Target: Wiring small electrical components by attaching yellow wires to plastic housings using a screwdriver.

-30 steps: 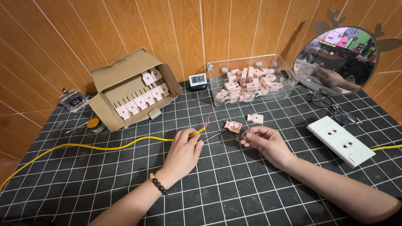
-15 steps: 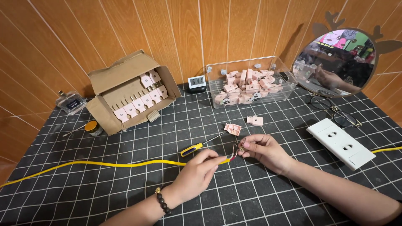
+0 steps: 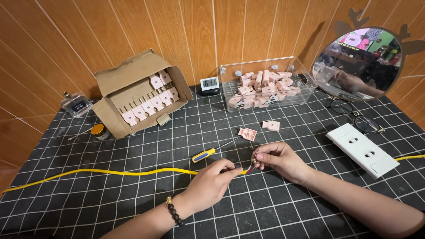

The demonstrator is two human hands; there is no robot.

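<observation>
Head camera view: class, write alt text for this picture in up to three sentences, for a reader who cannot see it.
Two bare hands meet over a black gridded mat: the left hand pinches the end of a yellow cable, while the right hand holds its bared wire tips. A yellow-and-blue screwdriver lies just behind, with a cardboard box and a clear bin of pink parts farther back.

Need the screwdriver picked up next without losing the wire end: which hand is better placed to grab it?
Left, probably. The left hand pinches the yellow cable just below the screwdriver, whose yellow-and-blue handle points toward it. The right hand is busy pinching the stripped wire end and lies farther from the handle.
</observation>
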